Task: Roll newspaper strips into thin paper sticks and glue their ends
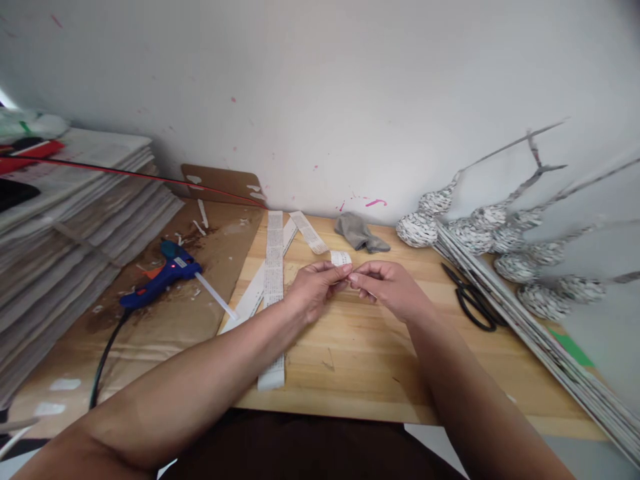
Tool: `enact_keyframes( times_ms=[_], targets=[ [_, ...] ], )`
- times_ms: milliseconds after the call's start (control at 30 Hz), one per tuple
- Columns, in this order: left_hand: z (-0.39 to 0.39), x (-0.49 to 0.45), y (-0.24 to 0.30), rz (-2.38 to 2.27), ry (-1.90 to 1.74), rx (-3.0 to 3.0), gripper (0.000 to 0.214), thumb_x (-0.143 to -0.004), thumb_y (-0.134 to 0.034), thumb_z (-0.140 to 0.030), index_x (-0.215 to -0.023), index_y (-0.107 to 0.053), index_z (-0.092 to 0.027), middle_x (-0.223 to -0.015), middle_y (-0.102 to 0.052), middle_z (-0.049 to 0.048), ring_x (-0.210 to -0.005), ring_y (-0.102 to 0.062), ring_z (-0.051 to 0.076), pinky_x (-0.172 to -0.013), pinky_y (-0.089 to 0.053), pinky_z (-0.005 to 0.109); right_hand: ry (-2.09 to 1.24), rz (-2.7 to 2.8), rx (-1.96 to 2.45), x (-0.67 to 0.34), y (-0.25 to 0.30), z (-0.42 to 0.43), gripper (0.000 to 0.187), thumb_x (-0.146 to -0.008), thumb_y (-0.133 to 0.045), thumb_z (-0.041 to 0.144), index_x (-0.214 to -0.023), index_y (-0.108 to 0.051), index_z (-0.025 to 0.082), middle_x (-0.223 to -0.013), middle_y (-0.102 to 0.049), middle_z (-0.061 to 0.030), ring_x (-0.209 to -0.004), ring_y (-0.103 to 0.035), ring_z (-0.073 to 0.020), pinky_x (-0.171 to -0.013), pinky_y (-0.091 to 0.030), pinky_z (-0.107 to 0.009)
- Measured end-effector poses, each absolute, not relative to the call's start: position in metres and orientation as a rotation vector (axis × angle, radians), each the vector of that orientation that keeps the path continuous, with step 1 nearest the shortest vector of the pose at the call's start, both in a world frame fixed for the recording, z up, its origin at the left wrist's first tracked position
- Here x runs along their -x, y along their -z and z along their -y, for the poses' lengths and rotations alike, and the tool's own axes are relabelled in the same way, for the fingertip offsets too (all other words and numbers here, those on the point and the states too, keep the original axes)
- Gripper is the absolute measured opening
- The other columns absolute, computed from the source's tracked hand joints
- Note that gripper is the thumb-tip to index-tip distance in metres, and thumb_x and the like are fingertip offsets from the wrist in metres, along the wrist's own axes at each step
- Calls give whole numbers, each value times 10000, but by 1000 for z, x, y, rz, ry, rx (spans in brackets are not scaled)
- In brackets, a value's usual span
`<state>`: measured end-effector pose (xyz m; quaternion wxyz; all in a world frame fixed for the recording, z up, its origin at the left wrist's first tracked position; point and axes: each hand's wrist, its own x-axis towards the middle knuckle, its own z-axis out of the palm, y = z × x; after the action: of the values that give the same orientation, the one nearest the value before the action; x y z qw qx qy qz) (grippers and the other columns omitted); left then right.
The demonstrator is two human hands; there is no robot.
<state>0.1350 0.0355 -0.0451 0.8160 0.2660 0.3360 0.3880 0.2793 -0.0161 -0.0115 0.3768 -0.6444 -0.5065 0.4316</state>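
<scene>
My left hand [315, 288] and my right hand [387, 285] meet over the middle of the wooden table [360, 360]. Both pinch a small rolled strip of newspaper [341, 259], whose white end sticks up between the fingertips. The fingers of both hands are curled closed around it. Just left of my left hand lie long flat newspaper strips [274, 267], running from the wall toward the table's front edge.
A blue glue gun [163, 277] with a glue stick lies on brown cardboard [200, 293] at left, beside a tall stack of newspapers [75, 220]. A grey cloth [360, 233] sits by the wall. Black scissors [473, 297], paper balls on sticks [475, 233] and rolled paper rods [540, 340] lie at right.
</scene>
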Motion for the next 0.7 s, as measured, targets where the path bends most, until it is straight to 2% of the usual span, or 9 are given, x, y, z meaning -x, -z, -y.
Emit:
enact_keyframes(
  times_ms=[133,300,700],
  targets=[
    [-35,-135,45,-709,-818,-581,226,-596,-844,-174,-735,-695,-77,-732,-698,72,-664,-654,114,-683,-530,221,-1117,1286,1629,-280,13,16,262,-709,-686,405,-716,-643,147,-569,-602,1,-500,-528,-96,-445,-377,-203],
    [-35,-134,46,-727,-810,-615,210,-615,-835,-194,-683,-673,-78,-674,-686,67,-613,-652,118,-668,-547,237,-1101,1336,1644,-282,15,16,255,-732,-668,406,-732,-661,151,-547,-597,2,-493,-526,-101,-470,-402,-218],
    [-33,-134,45,-778,-821,-639,249,-582,-852,-220,-686,-668,-90,-675,-688,60,-623,-651,125,-688,-548,257,-1244,1219,1610,-283,19,14,242,-719,-688,386,-708,-647,148,-611,-622,-3,-501,-527,-80,-467,-401,-202]
  ],
)
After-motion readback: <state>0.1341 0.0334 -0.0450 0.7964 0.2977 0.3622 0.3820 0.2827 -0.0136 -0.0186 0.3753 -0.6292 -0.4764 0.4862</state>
